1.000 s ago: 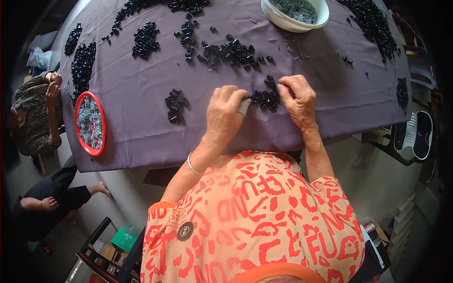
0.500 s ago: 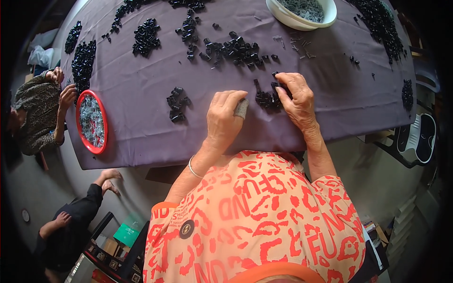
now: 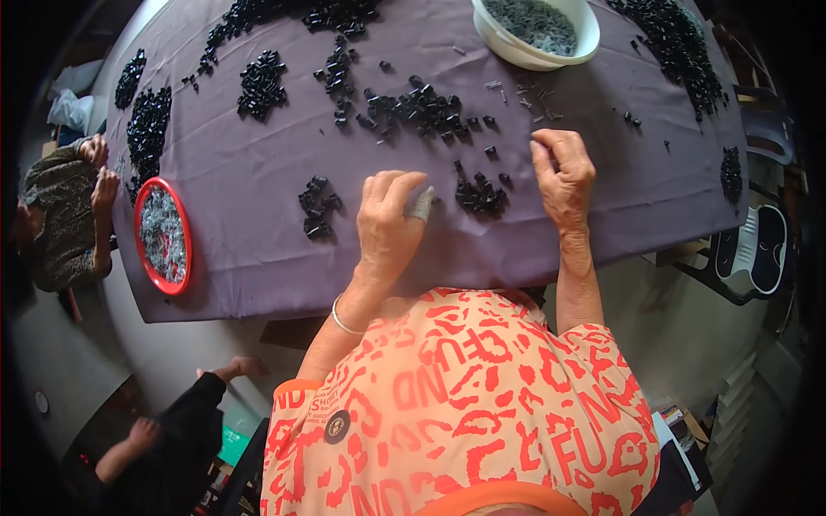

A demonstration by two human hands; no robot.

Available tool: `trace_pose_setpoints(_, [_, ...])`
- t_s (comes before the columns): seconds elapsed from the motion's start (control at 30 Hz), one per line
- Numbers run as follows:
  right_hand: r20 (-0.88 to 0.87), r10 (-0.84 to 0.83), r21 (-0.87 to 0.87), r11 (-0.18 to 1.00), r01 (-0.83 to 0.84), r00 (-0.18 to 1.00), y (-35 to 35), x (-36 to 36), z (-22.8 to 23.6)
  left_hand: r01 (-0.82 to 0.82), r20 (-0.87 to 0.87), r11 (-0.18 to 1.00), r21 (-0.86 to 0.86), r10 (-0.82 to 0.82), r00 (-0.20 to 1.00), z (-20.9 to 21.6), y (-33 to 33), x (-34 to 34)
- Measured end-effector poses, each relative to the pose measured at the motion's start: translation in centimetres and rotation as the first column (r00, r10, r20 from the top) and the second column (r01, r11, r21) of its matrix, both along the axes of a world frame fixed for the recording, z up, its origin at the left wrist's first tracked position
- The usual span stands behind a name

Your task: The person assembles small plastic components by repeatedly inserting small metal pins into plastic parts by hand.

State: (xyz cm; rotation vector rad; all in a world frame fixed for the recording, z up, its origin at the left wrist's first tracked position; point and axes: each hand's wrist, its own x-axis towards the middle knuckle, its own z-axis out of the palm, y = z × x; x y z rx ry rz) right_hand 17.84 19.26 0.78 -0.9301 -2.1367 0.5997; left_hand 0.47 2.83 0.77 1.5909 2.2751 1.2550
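Note:
My left hand [image 3: 387, 219] is over the table with its fingers curled toward the thumb, which wears a greyish wrap [image 3: 422, 205]. A small dark bit shows by the thumb tip; whether it is gripped I cannot tell. My right hand [image 3: 568, 182] has thumb and forefinger close together below several loose clear plastic pins [image 3: 551, 115]. Anything in that pinch is too small to see. Between the hands lies a small pile of black plastic parts [image 3: 480, 196]. Another small black pile [image 3: 318, 206] lies left of my left hand.
Larger heaps of black parts [image 3: 422, 109] spread across the purple cloth [image 3: 258, 198]. A white bowl [image 3: 585, 52] of clear pieces stands at the back. A red-rimmed basket [image 3: 188, 236] is at the left edge, near another person [image 3: 64, 215]. Someone in black [image 3: 172, 439] is lower left.
My right hand has left the small black pile and moved right, toward the loose pins. My left hand stays near its place, its thumb turned. The person in black has shifted lower.

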Motion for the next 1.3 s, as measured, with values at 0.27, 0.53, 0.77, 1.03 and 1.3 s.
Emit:
trace_pose_setpoints(0.27, [0.192, -0.032, 0.092, 0.996, 0.014, 0.981, 3.9, 0.7, -0.1, 0.045, -0.078, 0.994, -0.100, -0.053, 0.996, -0.5, -1.5, 0.3])
trace_pose_setpoints(0.53, [0.504, -0.007, 0.373, 0.904, -0.211, 0.864, 5.3, 0.0, -0.5, -0.080, -0.034, 0.993, -0.081, 0.078, 0.996, -0.2, -4.5, -0.4])
trace_pose_setpoints(0.77, [0.024, 0.105, -0.151, 0.983, -0.100, 0.994, -0.1, 0.5, 0.7, -0.037, -0.032, 0.998, -0.053, 0.035, 0.999, -0.3, -2.3, 0.0])
trace_pose_setpoints(1.03, [-0.354, 0.026, -0.652, 0.709, -0.267, 0.935, -3.7, 0.2, 0.8, 0.058, -0.085, 0.997, -0.051, -0.062, 0.994, -1.6, -0.9, 0.1])
trace_pose_setpoints(1.3, [-0.276, 0.180, -0.631, 0.707, -0.319, 0.944, -7.0, -2.0, 1.7, -0.037, 0.972, 0.997, -0.062, 0.069, 0.225, 0.8, -3.1, 0.2])
